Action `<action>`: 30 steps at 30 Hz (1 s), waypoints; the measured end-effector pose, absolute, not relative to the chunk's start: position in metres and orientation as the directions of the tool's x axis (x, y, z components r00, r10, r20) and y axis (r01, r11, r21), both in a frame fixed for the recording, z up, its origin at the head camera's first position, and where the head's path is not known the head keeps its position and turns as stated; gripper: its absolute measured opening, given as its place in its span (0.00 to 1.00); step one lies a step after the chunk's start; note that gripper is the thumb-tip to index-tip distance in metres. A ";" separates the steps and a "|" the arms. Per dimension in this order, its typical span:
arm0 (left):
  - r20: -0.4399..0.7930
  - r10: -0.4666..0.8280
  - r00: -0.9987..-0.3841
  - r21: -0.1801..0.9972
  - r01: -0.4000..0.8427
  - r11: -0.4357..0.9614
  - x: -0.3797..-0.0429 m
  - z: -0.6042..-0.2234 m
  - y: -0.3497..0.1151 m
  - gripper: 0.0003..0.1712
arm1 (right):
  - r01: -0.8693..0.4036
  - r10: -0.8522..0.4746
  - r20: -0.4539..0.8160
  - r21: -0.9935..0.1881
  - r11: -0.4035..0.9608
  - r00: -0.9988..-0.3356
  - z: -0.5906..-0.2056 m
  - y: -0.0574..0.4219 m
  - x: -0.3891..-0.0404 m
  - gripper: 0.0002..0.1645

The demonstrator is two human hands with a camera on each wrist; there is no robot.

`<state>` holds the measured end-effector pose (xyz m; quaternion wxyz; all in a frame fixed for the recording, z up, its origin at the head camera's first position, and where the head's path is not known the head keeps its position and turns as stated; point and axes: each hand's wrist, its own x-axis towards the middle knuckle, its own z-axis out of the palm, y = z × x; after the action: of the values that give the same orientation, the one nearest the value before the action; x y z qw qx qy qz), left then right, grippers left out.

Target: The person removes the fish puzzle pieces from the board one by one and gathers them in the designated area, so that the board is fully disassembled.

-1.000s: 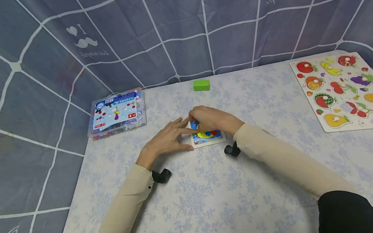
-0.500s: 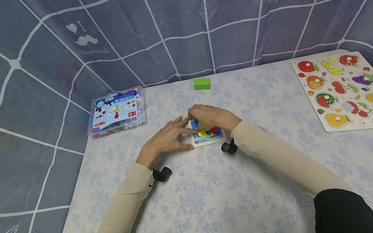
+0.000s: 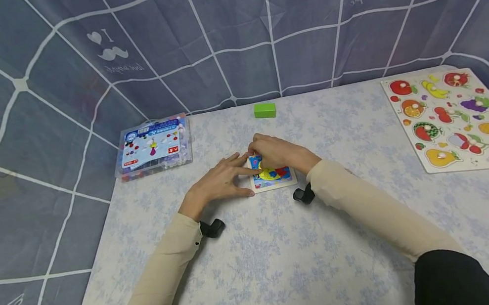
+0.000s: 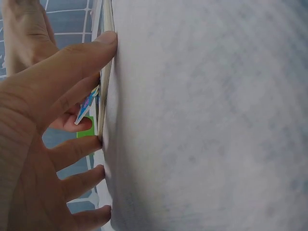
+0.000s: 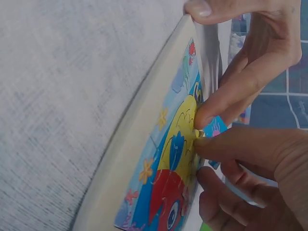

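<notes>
A small wooden jigsaw puzzle (image 3: 275, 186) with a yellow and red fish lies flat on the table, partly covered by both hands. My left hand (image 3: 217, 181) rests at its left side with spread fingers. The left thumb touches the near left corner, and the index finger reaches over the picture. Above the puzzle's far left part, my right hand (image 3: 275, 152) has curled fingers and pinches a blue puzzle piece (image 5: 215, 126) with a pink figure. That piece stands tilted up from the board in the left wrist view; its lower edge is hidden.
A green block (image 3: 264, 110) lies behind the hands. At the back left stands a clear plastic case (image 3: 152, 147) with a printed label. To the right lies a fruit picture board (image 3: 460, 120). A grey checked curtain (image 3: 241, 33) hangs along the table's back.
My right hand has shifted very slightly away from me over the puzzle's far left part. The left hand and the puzzle stay in place.
</notes>
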<state>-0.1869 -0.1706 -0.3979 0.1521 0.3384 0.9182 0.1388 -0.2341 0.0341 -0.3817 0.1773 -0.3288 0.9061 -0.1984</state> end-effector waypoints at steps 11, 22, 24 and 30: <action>-0.185 0.654 -0.734 0.356 0.570 0.740 -0.186 -0.397 -0.170 0.37 | -0.529 -0.677 -0.074 -0.564 0.634 -0.732 -0.390 0.040 -0.234 0.15; -0.190 0.642 -0.743 0.366 0.553 0.748 -0.186 -0.398 -0.166 0.35 | -0.331 -0.611 -0.059 -0.797 0.505 -0.789 -0.395 0.073 -0.241 0.14; -0.196 0.639 -0.744 0.366 0.549 0.751 -0.186 -0.398 -0.165 0.35 | -0.294 -0.595 -0.080 -0.812 0.504 -0.800 -0.395 0.083 -0.241 0.14; -0.200 0.633 -0.748 0.368 0.542 0.756 -0.187 -0.397 -0.166 0.36 | -0.213 -0.532 -0.129 -0.818 0.534 -0.837 -0.395 0.121 -0.240 0.14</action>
<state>-0.1870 -0.1660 -0.3968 0.1581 0.3180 0.9235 0.1449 -0.2402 0.1207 -0.3946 0.1849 -0.2175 0.8560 -0.4311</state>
